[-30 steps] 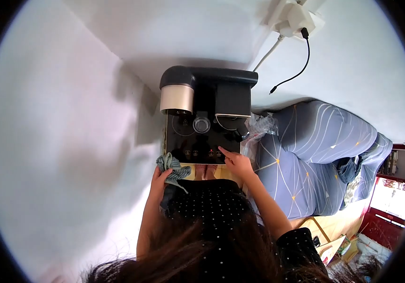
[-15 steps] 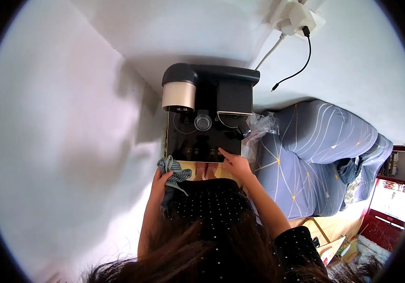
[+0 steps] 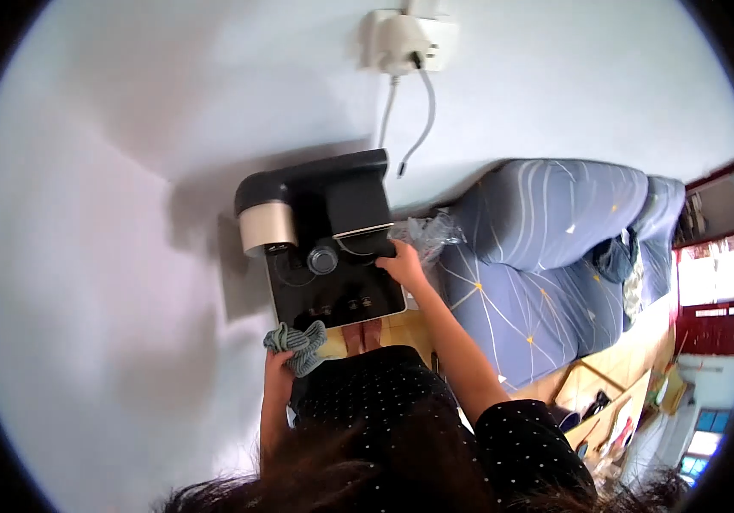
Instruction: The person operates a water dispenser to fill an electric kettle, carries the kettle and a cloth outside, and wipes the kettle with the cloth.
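The striped cloth [image 3: 300,349] is bunched in the nearly closed left hand [image 3: 276,373], just beside the front left corner of the black appliance [image 3: 320,299], apparently so that the panel is kept uncovered. The appliance is set near the wall, left of the sofa [image 3: 546,299], presumably for reach to the socket [image 3: 441,43]; at its right edge, the right hand [image 3: 404,267] is partly open with bent fingers, and whether anything is gripped cannot be told. Compared with the earlier frame, the right hand has been shifted from the front touch marks [image 3: 358,303] towards the rear.
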Tool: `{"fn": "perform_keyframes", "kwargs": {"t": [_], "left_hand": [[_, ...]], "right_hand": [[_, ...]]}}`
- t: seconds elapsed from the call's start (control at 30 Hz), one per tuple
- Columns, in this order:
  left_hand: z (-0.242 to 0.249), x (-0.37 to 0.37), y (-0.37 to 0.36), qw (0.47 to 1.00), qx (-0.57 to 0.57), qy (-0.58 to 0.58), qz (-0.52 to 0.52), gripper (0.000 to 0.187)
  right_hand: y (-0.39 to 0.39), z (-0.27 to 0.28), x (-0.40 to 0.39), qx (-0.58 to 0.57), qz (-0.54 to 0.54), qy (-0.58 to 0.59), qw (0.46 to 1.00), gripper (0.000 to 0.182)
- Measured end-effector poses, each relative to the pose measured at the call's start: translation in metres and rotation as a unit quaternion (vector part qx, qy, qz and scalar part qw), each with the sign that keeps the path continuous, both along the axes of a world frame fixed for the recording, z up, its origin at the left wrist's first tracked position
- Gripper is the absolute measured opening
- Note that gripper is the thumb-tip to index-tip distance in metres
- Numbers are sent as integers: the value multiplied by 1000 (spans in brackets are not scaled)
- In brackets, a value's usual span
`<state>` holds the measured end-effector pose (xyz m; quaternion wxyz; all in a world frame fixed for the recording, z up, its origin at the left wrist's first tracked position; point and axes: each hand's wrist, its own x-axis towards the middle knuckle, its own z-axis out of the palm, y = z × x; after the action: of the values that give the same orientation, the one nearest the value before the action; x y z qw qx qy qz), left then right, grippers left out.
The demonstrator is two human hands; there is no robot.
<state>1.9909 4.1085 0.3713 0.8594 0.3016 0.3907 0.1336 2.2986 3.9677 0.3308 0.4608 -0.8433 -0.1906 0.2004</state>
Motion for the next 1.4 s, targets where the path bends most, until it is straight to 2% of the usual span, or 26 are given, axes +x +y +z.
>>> {"fn": "perform_keyframes", "kwargs": {"t": [0.07, 0.1, 0.13, 0.2, 0.23, 0.33, 0.43, 0.47, 0.53, 0.57, 0.67, 0.8, 0.87, 0.93, 0.97, 1.03, 1.13, 1.2, 1.23, 1.33, 1.4], "left_hand": [[-3, -5, 1, 1000, 0, 8, -9, 58], [-19, -10, 3, 999, 21, -21, -17, 58], [-23, -13, 5, 999, 11, -26, -26, 58], [-26, -13, 6, 998, -9, -37, -43, 58], [-21, -11, 5, 998, -26, -26, -50, 56], [-17, 0, 7, 996, -25, -37, -83, 40], [-27, 16, 8, 990, -47, -12, -130, 40], [-38, 22, 7, 985, -34, -42, -161, 40], [-13, 46, -7, 973, -40, -50, -223, 42], [-7, 57, -12, 950, -27, -88, -299, 42], [3, 97, -52, 900, -50, -131, -413, 44], [21, 139, -142, 837, -18, -110, -535, 44], [13, 150, -190, 805, -58, -93, -583, 39], [21, 149, -251, 764, -74, -76, -637, 37], [21, 143, -284, 741, -96, -68, -661, 36], [14, 123, -346, 671, -55, -95, -733, 38], [32, 78, -432, 589, -32, -88, -802, 34], [53, 47, -478, 529, -35, -56, -846, 31], [36, 36, -499, 502, -24, -66, -862, 32], [26, -3, -551, 417, -15, -72, -906, 35], [18, -23, -578, 357, -21, -59, -932, 37]], "right_hand": [[-2, -18, -3, 87, -34, 79, 993, 27], [-4, -25, -6, 107, -74, 98, 987, 30], [-7, -17, -10, 140, -100, 140, 975, 33], [-18, 5, -21, 171, -99, 98, 975, 36], [-20, 25, -30, 118, -100, 4, 988, 31], [-51, 42, -46, 121, -92, 16, 988, 34], [-99, 50, -77, 129, -134, 77, 979, 34], [-117, 55, -90, 133, -152, 79, 976, 33], [-155, 60, -121, 155, -215, 100, 959, 30], [-176, 73, -138, 169, -234, 133, 948, 27], [-231, 97, -198, 161, -349, 116, 916, 23], [-293, 133, -282, 212, -504, 48, 836, 21], [-318, 156, -327, 259, -576, 16, 775, 20], [-341, 157, -372, 246, -637, -17, 731, 20], [-354, 156, -395, 227, -664, -35, 711, 21], [-376, 153, -441, 179, -712, -78, 675, 22], [-396, 157, -504, 151, -801, -72, 575, 23], [-408, 179, -539, 75, -846, -73, 523, 23], [-414, 175, -559, 67, -860, -79, 499, 23], [-416, 169, -609, 52, -902, -93, 420, 24], [-414, 173, -628, 84, -926, -123, 347, 19]]}}
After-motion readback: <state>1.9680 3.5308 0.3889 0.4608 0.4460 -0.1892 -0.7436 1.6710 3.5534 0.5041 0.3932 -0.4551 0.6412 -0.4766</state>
